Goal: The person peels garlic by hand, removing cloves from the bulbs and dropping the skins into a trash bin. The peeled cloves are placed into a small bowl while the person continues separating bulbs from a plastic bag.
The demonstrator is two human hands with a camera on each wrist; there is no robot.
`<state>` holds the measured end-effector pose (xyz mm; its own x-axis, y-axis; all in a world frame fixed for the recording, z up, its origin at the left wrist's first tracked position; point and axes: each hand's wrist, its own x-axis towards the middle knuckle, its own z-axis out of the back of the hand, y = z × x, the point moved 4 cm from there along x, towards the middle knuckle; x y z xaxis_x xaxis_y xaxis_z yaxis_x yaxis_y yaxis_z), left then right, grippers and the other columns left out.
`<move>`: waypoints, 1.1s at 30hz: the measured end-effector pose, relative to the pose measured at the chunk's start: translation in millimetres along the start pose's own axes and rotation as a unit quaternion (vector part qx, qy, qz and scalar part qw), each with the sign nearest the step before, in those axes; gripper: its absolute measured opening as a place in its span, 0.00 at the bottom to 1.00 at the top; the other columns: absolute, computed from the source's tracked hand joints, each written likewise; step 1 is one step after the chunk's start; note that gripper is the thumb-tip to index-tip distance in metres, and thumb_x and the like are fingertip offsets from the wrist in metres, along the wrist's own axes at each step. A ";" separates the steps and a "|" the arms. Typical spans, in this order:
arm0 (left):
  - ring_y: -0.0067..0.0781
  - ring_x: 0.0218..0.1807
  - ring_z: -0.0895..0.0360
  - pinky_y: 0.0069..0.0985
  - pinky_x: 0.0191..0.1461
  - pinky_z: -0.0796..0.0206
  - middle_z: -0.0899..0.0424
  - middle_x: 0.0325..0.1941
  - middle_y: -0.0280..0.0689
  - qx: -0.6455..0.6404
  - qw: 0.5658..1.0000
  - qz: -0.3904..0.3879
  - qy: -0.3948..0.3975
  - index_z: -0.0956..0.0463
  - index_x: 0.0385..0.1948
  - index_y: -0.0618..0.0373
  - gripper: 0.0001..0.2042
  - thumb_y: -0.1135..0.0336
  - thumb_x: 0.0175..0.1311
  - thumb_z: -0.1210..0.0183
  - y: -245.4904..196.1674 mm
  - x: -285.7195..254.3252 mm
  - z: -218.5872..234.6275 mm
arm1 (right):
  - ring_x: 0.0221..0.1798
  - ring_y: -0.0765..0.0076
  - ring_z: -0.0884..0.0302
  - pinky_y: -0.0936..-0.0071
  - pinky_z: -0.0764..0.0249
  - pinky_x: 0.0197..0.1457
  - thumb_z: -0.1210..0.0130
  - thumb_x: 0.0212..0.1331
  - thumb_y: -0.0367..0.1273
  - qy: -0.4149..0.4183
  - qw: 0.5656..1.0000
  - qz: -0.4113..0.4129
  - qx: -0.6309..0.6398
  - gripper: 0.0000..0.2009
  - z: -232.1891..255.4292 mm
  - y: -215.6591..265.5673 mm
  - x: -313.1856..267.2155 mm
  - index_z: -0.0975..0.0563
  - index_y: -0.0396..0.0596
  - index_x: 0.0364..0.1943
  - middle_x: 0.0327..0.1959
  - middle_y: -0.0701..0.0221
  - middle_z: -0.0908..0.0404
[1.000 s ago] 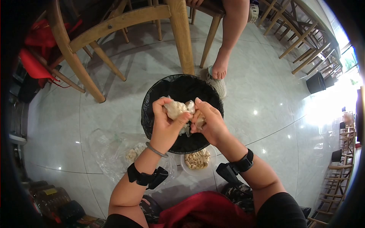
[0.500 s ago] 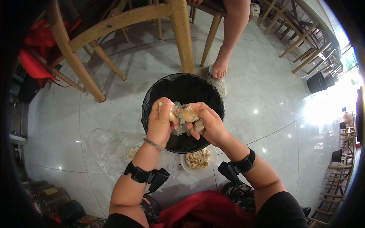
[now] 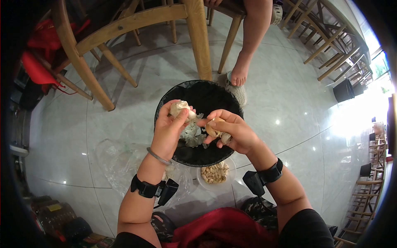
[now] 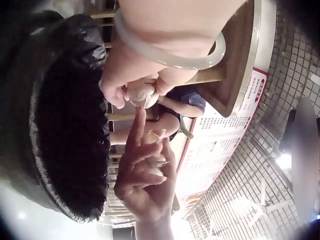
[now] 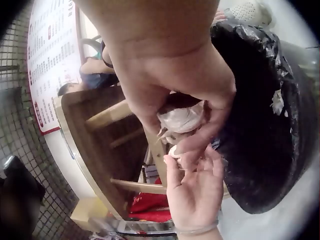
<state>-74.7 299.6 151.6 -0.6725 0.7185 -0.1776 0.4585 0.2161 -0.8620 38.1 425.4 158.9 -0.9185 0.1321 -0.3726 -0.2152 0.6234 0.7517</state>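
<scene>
My left hand (image 3: 164,131) grips a whitish garlic bulb (image 3: 180,110) between thumb and fingers, over the left part of a black-lined bin (image 3: 159,108). To its right, my right hand (image 3: 240,134) holds a few garlic cloves (image 3: 213,128), brownish and pale, against its curled fingers. Its index finger reaches toward the bulb (image 4: 142,94) in the left wrist view. A papery-skinned clove piece (image 5: 181,119) shows in the right hand's grasp from the right wrist. Loose garlic skins (image 3: 192,134) lie below, inside the bin.
Close to my knees, a clear bowl (image 3: 234,170) of garlic cloves stands on the tiled floor beside the bin. A clear plastic bag (image 3: 120,165) spreads to its left. Beyond the bin are a wooden chair (image 3: 197,45) and another person's foot (image 3: 239,76).
One second ago both hands met at the garlic. They have since parted, the left moving leftward with the bulb and the right moving rightward with its cloves. More skins now show between them.
</scene>
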 end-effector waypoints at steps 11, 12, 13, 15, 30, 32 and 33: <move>0.20 0.47 0.27 0.19 0.51 0.32 0.26 0.43 0.32 0.201 0.956 -0.174 0.125 0.34 0.51 0.59 0.22 0.75 0.55 0.37 -2.0 -7.3 -20.1 | 0.18 0.79 0.32 0.82 0.33 0.21 0.51 0.63 0.46 0.097 0.982 -0.116 0.114 0.16 -11.5 -13.8 -1.6 0.31 0.49 0.42 0.29 0.73 0.29; 0.20 0.47 0.28 0.19 0.51 0.32 0.27 0.43 0.31 0.206 0.955 -0.173 0.125 0.34 0.51 0.59 0.22 0.74 0.55 0.37 -2.3 -7.9 -20.0 | 0.19 0.79 0.32 0.82 0.33 0.21 0.51 0.63 0.46 0.094 0.984 -0.105 0.105 0.16 -9.6 -15.0 -0.4 0.31 0.49 0.41 0.29 0.73 0.29; 0.20 0.47 0.28 0.19 0.51 0.32 0.27 0.43 0.31 0.210 0.954 -0.173 0.126 0.33 0.52 0.59 0.22 0.73 0.55 0.37 -2.6 -8.5 -20.5 | 0.19 0.78 0.32 0.81 0.33 0.21 0.51 0.63 0.46 0.091 0.987 -0.095 0.096 0.16 -7.0 -17.1 1.8 0.32 0.49 0.41 0.30 0.73 0.29; 0.21 0.47 0.28 0.20 0.52 0.34 0.26 0.45 0.32 0.153 0.970 -0.154 0.112 0.32 0.51 0.58 0.20 0.71 0.56 0.37 0.8 -9.3 -20.2 | 0.20 0.77 0.31 0.81 0.33 0.22 0.51 0.64 0.45 0.075 0.991 -0.071 0.084 0.15 -6.4 -17.4 4.1 0.32 0.49 0.41 0.30 0.72 0.29; 0.26 0.49 0.26 0.21 0.46 0.31 0.26 0.52 0.39 0.001 0.996 -0.059 0.072 0.37 0.56 0.52 0.21 0.57 0.65 0.47 17.2 -13.4 -24.0 | 0.23 0.76 0.35 0.79 0.37 0.24 0.51 0.62 0.34 0.073 0.986 -0.047 0.144 0.10 -3.4 -19.2 -2.7 0.33 0.52 0.46 0.35 0.68 0.27; 0.26 0.47 0.25 0.20 0.41 0.30 0.24 0.49 0.41 -0.154 0.987 0.013 0.034 0.36 0.55 0.54 0.19 0.56 0.67 0.50 18.4 -11.4 -24.1 | 0.23 0.77 0.35 0.79 0.37 0.24 0.52 0.61 0.31 0.078 0.991 -0.040 0.101 0.12 -1.1 -19.8 -3.8 0.31 0.51 0.48 0.36 0.68 0.27; 0.27 0.47 0.25 0.20 0.41 0.31 0.24 0.49 0.40 -0.148 0.988 0.014 0.034 0.36 0.55 0.53 0.19 0.55 0.68 0.52 18.8 -11.3 -22.4 | 0.23 0.77 0.35 0.80 0.37 0.23 0.53 0.59 0.31 0.083 0.989 -0.042 0.116 0.14 -3.0 -21.3 -4.5 0.32 0.50 0.51 0.36 0.66 0.27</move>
<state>-45.4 310.4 148.0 -0.6216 0.7671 -0.1585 0.6329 0.3726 -0.6787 45.9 409.3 146.2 -0.9464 -0.0441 -0.3200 -0.2295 0.7887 0.5702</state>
